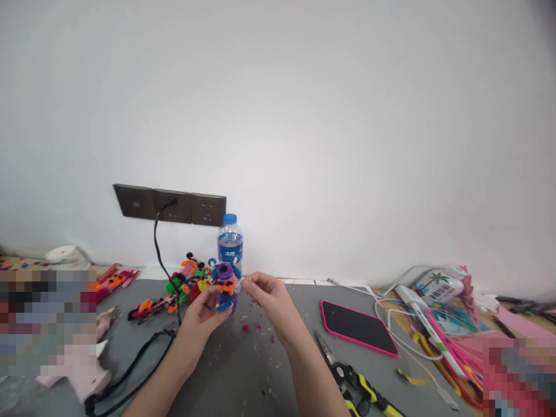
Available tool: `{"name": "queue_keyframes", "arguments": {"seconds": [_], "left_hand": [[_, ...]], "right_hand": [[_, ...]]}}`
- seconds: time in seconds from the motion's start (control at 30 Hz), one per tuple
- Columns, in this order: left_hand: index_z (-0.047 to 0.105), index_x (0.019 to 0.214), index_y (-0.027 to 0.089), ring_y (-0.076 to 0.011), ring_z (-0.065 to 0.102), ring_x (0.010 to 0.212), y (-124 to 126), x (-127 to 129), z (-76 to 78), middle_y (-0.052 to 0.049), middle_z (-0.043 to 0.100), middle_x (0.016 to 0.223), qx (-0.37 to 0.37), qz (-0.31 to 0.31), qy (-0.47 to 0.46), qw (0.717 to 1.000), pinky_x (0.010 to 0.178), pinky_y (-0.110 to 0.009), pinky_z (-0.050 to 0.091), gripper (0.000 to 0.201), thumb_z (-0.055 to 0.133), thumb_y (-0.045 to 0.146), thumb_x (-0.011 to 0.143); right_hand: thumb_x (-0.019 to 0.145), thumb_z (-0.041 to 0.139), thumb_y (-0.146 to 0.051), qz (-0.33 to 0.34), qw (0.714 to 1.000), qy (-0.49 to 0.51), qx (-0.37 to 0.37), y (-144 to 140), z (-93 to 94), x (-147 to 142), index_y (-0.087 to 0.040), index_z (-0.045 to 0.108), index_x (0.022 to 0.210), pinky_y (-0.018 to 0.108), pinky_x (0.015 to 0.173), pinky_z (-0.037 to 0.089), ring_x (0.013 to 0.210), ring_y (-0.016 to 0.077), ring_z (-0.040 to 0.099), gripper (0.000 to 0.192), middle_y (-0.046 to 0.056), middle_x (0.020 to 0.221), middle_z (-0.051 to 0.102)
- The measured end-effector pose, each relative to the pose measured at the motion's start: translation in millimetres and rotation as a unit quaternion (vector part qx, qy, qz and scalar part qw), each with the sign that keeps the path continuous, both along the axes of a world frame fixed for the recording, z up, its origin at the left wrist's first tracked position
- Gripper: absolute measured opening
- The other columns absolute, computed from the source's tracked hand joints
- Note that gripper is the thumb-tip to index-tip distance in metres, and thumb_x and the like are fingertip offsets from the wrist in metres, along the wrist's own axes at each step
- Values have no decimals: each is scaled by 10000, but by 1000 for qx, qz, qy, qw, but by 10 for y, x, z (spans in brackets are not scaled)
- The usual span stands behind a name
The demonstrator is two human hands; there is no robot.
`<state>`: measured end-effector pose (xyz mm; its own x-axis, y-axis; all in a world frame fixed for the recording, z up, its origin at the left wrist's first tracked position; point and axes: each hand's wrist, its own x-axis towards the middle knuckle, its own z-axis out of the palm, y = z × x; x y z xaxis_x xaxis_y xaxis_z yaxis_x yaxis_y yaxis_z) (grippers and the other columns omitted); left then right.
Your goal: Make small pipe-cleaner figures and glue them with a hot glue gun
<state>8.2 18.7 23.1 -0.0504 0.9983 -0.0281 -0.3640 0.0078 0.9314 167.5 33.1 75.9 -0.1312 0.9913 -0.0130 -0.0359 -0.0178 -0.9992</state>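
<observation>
A small fuzzy pipe-cleaner figure (225,286) in purple, orange and blue stands upright between the fingers of my left hand (200,315). Blue loops with pale tips stick out from both sides of its top. My right hand (271,301) is a short way to the right of the figure, thumb and forefinger pinched together; whatever is between them is too small to make out. Behind the figure stands a water bottle (230,243) with a blue cap. Colourful pipe-cleaner pieces (186,284) lie heaped just beyond my left hand.
A pale pink glue gun (82,370) with a black cord lies at the left. To the right are a pink-cased phone (359,328), yellow-and-black pliers (347,373), white cables and a wipes pack (443,286). Wall sockets (171,205) sit behind. Pink scraps (246,328) dot the grey mat.
</observation>
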Motion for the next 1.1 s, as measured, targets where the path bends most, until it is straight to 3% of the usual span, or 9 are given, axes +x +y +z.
{"name": "queue_keyframes", "arguments": {"seconds": [0.3,0.5,0.77,1.1], "left_hand": [[742,941,177,-177,677,772,10,-3,-26,-52,761,867,-58,4,-44,997,693,-249,542,468,896,336,529],[740,935,168,-176,672,734,12,7,-24,-48,756,816,-70,19,-49,996,671,-254,544,510,908,353,490],[758,955,172,-246,688,890,7,-10,-51,-77,761,861,-23,-19,-11,999,785,-309,555,446,873,356,565],[735,1052,183,-261,680,968,3,-36,-68,-105,753,1068,-19,-22,22,999,772,-287,560,499,847,378,607]], "right_hand": [[736,673,-432,-27,997,14,64,45,-41,-11,-175,589,751,243,584,351,617,124,428,270,-20,670,519],[735,639,-418,-60,995,-21,80,38,-19,33,-187,566,734,248,548,324,573,122,394,242,-33,639,479],[741,640,-440,-20,997,-42,69,19,14,45,-181,589,723,249,548,311,579,122,393,266,-24,632,491],[727,642,-414,-7,998,-47,50,4,33,1,-166,598,695,252,547,274,575,116,378,254,-23,615,489]]}}
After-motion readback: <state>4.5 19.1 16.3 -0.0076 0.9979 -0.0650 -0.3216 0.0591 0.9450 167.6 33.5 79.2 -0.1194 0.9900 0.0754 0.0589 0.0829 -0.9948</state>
